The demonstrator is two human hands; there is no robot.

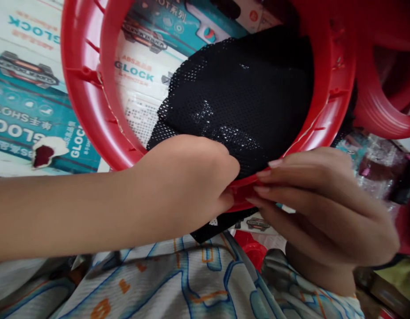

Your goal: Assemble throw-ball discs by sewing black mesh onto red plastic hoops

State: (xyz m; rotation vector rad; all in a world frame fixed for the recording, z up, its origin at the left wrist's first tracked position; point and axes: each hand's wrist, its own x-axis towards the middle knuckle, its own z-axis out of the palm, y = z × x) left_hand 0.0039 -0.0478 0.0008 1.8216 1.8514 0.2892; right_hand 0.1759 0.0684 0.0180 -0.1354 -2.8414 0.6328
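A large red plastic ring is held tilted in front of me, with ribs along its channel and a pale thin cord lying in it. Black mesh fabric hangs across the ring's opening, and a corner of black cloth sticks out below the near rim. My left hand is closed in a fist on the near rim, its fingertips mostly hidden. Just to the right, my right hand presses its bunched fingertips on the same rim; its thumb is hard to make out.
Printed cardboard boxes in teal and white lie behind and under the ring, one with a torn patch. More red rings are stacked at the right. Clear plastic-wrapped items sit below them. Patterned grey clothing covers my lap.
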